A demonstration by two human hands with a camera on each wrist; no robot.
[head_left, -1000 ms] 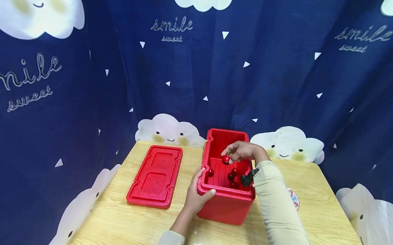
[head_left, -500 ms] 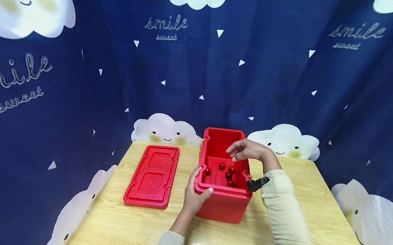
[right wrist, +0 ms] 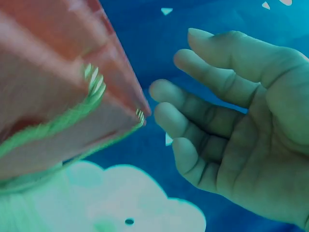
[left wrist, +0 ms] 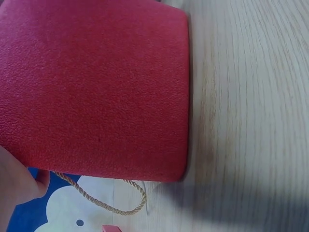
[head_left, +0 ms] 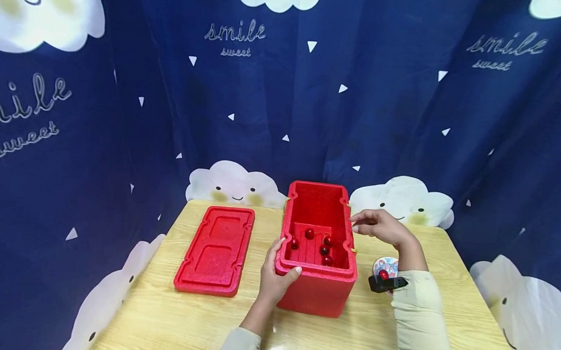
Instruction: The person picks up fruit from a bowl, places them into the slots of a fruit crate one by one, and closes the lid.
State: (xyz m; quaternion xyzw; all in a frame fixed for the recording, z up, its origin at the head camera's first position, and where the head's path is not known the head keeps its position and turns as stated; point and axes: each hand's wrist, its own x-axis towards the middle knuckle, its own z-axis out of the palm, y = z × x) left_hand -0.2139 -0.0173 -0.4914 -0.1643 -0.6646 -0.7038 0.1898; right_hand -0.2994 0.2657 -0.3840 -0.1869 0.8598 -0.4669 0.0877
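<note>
Five dark-red cherries point(head_left: 310, 233) lie scattered on the floor of an uncovered red box point(head_left: 316, 296), which stands upright on a wood-grain counter point(head_left: 152, 315). The left hand point(head_left: 275, 280) grips the box's near-left corner, thumb over the front rim and fingers bent round the side. The right hand point(head_left: 382, 227) hangs just beside the right rim, its fingers loosely bent, slightly spread and holding nothing. A twisted cord point(left wrist: 123, 212) loops from the box's side. Below the right wrist, a patterned dish point(head_left: 387, 261) bears a red ball-shaped fruit point(head_left: 383, 274). Left of the box lies a red lid point(head_left: 215, 251).
</note>
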